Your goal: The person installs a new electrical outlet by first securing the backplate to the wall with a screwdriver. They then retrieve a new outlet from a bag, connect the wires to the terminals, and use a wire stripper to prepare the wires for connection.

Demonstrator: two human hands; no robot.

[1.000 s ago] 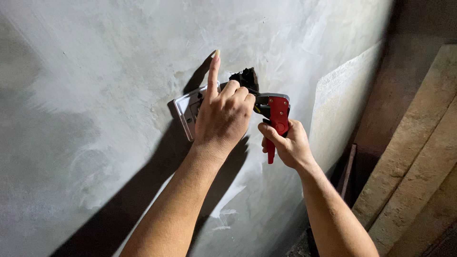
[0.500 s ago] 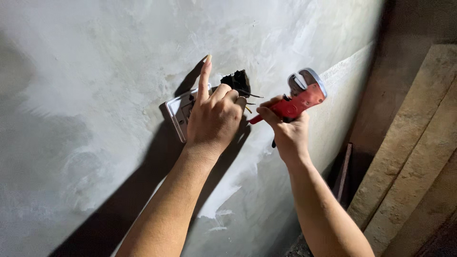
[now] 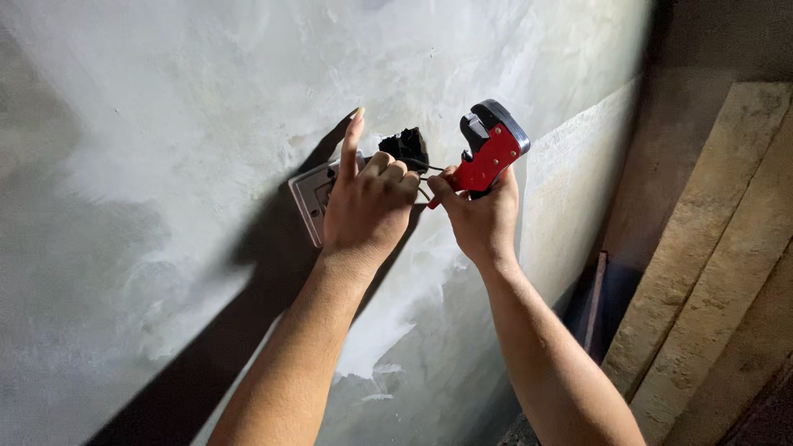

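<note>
My left hand (image 3: 363, 206) grips a white socket plate (image 3: 307, 201) held just off a grey plastered wall (image 3: 165, 124), its index finger pointing up along the wall. Behind the fingers is a dark wall box hole (image 3: 405, 147), with thin wires (image 3: 428, 169) coming out of it. My right hand (image 3: 479, 216) holds a red and black hand tool (image 3: 489, 153) by its body, tool head raised to the right of the hole. Its fingertips pinch at the wires.
Pale stone slabs (image 3: 710, 248) lean against the wall at the right. A dark gap (image 3: 599, 306) with a thin upright bar lies between the slabs and the wall. White plaster patches (image 3: 396, 330) streak the wall below the hands.
My right hand has swung the red tool from hanging low beside the socket up above it, then settled it closer to the hole. My left hand stays on the plate.
</note>
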